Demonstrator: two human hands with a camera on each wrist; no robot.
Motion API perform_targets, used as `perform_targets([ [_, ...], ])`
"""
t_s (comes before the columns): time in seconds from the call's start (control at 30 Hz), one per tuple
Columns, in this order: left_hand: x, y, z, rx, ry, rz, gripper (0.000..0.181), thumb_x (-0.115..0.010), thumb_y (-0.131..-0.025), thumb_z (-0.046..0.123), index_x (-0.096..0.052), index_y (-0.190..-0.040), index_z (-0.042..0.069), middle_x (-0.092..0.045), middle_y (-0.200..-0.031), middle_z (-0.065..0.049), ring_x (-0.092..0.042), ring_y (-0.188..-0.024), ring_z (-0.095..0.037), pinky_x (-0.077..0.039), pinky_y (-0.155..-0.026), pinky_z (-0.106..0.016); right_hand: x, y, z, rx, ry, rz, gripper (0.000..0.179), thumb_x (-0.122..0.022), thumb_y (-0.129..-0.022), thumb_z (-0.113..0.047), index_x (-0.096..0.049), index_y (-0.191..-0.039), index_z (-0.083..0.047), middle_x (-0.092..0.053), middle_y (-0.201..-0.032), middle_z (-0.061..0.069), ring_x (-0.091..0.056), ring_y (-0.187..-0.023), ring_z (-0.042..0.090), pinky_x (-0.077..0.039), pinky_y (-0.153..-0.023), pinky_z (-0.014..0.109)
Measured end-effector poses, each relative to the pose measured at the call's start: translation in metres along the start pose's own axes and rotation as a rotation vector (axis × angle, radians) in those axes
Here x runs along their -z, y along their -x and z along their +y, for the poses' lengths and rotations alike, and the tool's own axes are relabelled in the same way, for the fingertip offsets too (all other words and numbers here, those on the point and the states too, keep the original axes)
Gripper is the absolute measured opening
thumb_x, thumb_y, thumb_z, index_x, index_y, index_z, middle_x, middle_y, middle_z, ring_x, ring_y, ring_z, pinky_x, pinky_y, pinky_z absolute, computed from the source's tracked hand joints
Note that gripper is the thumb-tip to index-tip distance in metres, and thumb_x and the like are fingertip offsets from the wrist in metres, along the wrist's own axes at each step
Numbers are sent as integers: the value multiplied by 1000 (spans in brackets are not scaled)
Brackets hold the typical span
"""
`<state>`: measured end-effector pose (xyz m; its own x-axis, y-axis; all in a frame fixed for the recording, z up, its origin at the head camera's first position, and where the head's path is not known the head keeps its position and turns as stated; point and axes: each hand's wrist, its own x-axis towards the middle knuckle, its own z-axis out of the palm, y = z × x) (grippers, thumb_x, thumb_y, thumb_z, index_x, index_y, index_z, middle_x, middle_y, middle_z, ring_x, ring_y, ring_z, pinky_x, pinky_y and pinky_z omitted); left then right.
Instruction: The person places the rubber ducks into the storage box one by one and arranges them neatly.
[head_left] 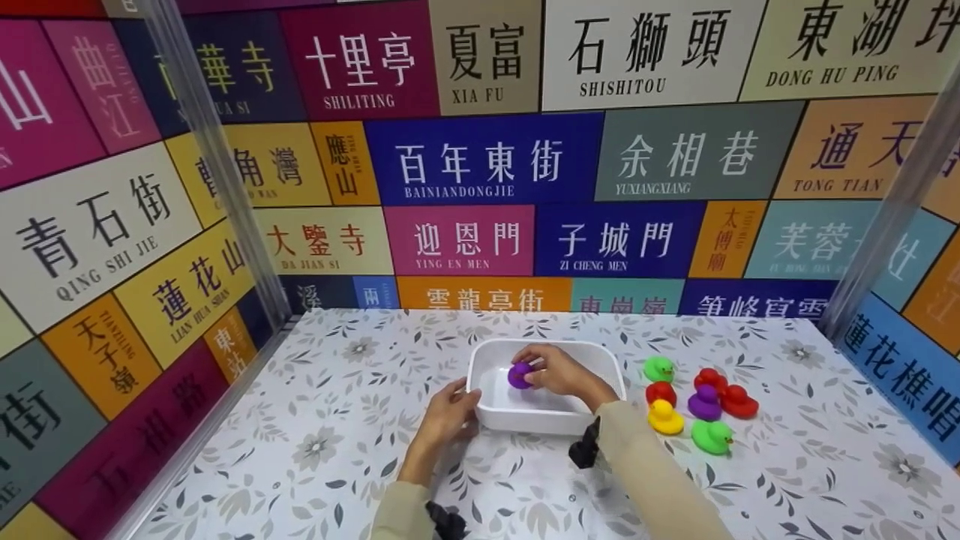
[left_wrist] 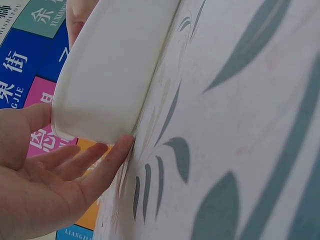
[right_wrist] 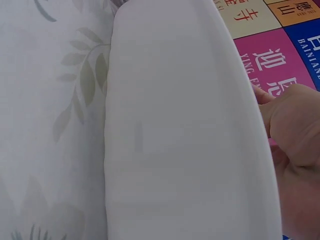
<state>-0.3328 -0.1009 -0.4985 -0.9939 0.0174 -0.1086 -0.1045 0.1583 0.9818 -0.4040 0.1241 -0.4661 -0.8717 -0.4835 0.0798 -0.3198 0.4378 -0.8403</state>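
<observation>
Purple duck [head_left: 517, 376] pinched in its grip, the right hand [head_left: 556, 370] reaches over the tub [head_left: 534, 421], whose end the left hand [head_left: 448, 412], fingers spread, touches, likely to steady it.

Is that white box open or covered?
Open. No lid covers the white box; the head view shows its inside, with the right hand holding a purple toy over it.

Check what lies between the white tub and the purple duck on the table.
A red duck and the yellow duck lie between the white tub and that purple duck; the head view shows both.
</observation>
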Motion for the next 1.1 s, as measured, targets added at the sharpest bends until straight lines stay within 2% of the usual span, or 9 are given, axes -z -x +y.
perform_targets([
  [0.2,0,0,0,10,13,-10,60,-58,-100,26,-38,-152,1,-58,-139,-25,-69,-110,-33,-62,-78,-38,-8,-11,-2,70,-19,-39,34,-55,-86,17,-59,-119,11,-61,-120,33,-64,-111,45,-58,-88,36],
  [0.5,1,0,2,19,1,11,60,-59,-100,25,-39,-151,1,-60,-136,-25,-70,-108,-32,-63,-77,-39,-16,-24,-5,118,40,-62,33,-56,-83,18,-61,-115,12,-64,-117,33,-64,-110,45,-55,-96,46],
  [0.9,0,-1,2,7,32,-5,60,-59,-99,24,-40,-151,0,-61,-134,-25,-71,-99,-25,-62,-76,-38,-23,-33,-7,47,128,-73,31,-58,-86,13,-64,-116,9,-67,-115,28,-64,-109,38,-52,-101,49],
  [1.0,0,0,1,-3,30,-10,60,-59,-99,24,-40,-150,0,-62,-134,-25,-71,-99,-25,-63,-76,-39,-25,-35,-7,49,147,-71,31,-58,-86,13,-65,-115,8,-67,-116,26,-63,-110,36,-51,-103,50],
  [1.1,1,0,0,-11,30,-14,60,-59,-99,23,-40,-150,-1,-62,-133,-26,-71,-99,-25,-63,-75,-38,-29,-37,-5,98,187,-74,33,-56,-84,15,-66,-114,8,-69,-115,26,-63,-107,35,-51,-102,50],
])
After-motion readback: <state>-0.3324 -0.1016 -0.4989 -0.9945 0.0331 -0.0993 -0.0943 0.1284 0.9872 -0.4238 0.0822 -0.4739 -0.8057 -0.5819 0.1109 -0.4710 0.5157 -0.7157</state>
